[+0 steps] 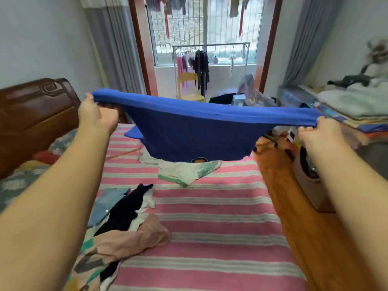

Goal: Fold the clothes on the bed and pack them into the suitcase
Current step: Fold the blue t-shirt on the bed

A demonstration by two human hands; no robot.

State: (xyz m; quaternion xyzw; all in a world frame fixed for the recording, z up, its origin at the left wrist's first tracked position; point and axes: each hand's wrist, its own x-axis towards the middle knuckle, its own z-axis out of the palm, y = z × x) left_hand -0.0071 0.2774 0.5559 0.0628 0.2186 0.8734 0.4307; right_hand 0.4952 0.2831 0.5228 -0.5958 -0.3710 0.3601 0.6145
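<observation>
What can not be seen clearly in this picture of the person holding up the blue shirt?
- Head view: the print on the blue shirt is cut off by its hanging hem.
- The white and green garment is partly covered by the shirt.
- The dark open case by the doorway is mostly hidden behind the shirt; whether it is the suitcase is unclear.
- Fingertips of the left hand and right hand are hidden in the fabric.
</observation>
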